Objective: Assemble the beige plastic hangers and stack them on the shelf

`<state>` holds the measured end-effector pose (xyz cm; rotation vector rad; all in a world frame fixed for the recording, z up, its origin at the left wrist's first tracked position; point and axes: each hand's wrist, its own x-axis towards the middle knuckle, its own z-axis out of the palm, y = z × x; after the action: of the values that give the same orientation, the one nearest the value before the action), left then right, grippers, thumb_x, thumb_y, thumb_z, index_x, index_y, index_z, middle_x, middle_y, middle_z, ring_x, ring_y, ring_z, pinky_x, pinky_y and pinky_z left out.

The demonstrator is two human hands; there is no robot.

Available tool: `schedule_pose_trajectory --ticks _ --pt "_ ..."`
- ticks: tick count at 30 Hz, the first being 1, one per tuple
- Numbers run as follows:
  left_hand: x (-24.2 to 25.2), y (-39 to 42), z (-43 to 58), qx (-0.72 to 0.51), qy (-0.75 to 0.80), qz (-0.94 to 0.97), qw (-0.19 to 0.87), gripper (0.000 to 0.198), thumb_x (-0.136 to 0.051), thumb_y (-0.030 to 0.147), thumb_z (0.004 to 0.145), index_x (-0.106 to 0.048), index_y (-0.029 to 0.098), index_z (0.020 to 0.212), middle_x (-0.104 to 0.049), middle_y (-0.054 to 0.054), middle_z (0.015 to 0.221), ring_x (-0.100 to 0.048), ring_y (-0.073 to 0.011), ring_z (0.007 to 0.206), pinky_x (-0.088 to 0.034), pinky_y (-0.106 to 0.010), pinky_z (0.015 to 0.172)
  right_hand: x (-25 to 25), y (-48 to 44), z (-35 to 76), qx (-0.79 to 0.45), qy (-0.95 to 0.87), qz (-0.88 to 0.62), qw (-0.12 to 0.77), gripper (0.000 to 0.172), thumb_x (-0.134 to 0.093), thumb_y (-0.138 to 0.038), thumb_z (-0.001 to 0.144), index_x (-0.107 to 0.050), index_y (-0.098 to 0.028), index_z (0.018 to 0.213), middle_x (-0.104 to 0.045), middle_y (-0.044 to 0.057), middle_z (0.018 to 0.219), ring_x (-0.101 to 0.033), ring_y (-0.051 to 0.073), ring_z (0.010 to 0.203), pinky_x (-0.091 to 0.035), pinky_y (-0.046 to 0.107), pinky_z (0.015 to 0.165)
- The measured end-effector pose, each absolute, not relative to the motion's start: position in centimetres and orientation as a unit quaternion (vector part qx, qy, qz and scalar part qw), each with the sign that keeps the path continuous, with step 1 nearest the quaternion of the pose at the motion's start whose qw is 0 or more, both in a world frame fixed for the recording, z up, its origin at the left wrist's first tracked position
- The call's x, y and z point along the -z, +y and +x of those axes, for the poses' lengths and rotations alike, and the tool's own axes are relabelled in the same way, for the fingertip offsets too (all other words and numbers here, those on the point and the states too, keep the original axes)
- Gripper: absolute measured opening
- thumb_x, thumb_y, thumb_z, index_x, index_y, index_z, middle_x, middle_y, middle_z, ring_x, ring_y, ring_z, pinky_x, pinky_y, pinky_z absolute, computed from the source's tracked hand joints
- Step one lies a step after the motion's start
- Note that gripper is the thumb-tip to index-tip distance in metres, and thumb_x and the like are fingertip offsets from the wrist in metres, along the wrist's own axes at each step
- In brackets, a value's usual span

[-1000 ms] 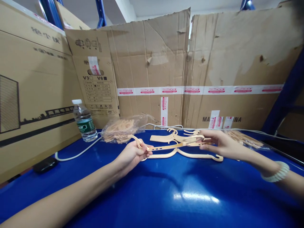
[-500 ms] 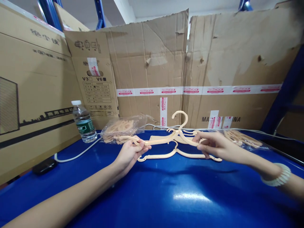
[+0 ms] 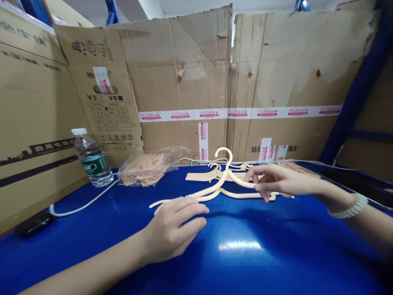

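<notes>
My right hand (image 3: pixel 274 180) pinches the right arm of a cream clothes hanger (image 3: pixel 210 187) between thumb and fingers. The hanger's hook points up, and its left arm slopes down toward the blue table. In front of that left arm is my left hand (image 3: pixel 179 227), palm down with fingers apart and nothing visible in it; it hides part of the arm's end. A second cream hanger (image 3: pixel 241 195) lies on the table just below and behind the first. Farther back lie more cream hangers (image 3: pixel 199 176), partly hidden by the held one.
A bag of hangers (image 3: pixel 144 168) and a water bottle (image 3: pixel 92 159) stand at the left, near a white cable (image 3: pixel 82 209) and a black object (image 3: pixel 34 223). Cardboard sheets (image 3: pixel 184 73) wall off the back of the blue table (image 3: pixel 233 270). A dark flat device (image 3: pixel 356 186) lies right.
My left hand has let go of the hanger's left arm and moved toward me, its fingers opening. The hanger's left side has dropped lower; my right hand still grips the other arm.
</notes>
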<state>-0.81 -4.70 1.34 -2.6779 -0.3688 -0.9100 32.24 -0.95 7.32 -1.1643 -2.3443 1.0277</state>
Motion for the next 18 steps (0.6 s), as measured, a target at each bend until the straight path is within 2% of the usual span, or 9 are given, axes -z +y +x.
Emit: schedule_pose_trajectory --ticks 3,7,14,18 --pt "-1.4 -3.8 -1.0 0.266 -0.194 -0.938 0.109 0.014 -0.051 0.011 0.087 -0.061 0.018 0.094 -0.066 -0.007 0.099 -0.06 -0.0191 0.088 -0.048 -0.031 0.075 -6.8 -1.0 31.9 -0.345 -0.841 -0.405 0.095 0.03 -0.059 -0.038 0.084 -0.057 -0.015 0.103 -0.064 0.003 0.069 -0.063 0.016 0.064 -0.043 0.023 0.053" --pt "-1.3 -2.9 -1.1 0.185 -0.249 -0.946 0.09 0.02 -0.041 0.012 0.092 -0.06 0.019 0.091 -0.065 -0.004 0.09 -0.059 -0.0172 0.081 -0.044 -0.029 0.07 -6.2 -1.1 31.5 -0.259 -0.881 -0.392 0.049 0.012 -0.059 -0.024 0.079 -0.064 -0.015 0.087 -0.066 0.003 0.075 -0.061 0.015 0.067 -0.046 0.025 0.06" --pt "-1.0 -2.8 -1.2 0.172 -0.278 -0.938 0.117 0.023 -0.039 0.011 0.092 -0.06 0.02 0.096 -0.066 -0.004 0.095 -0.059 -0.0187 0.082 -0.041 -0.03 0.069 -4.4 -0.4 30.8 -0.105 -0.91 -0.397 0.054 0.008 -0.057 -0.016 0.076 -0.065 -0.017 0.077 -0.064 0.002 0.073 -0.057 0.014 0.064 -0.041 0.026 0.059" --pt "-0.9 -2.6 -1.4 0.173 -0.305 -0.929 0.116 0.024 -0.039 0.011 0.092 -0.06 0.02 0.099 -0.065 -0.005 0.1 -0.059 -0.0201 0.085 -0.042 -0.032 0.073 -6.3 -1.8 31.3 -0.072 -0.909 -0.399 0.091 0.008 -0.058 -0.016 0.077 -0.066 -0.017 0.078 -0.063 0.001 0.07 -0.055 0.013 0.06 -0.039 0.025 0.055"
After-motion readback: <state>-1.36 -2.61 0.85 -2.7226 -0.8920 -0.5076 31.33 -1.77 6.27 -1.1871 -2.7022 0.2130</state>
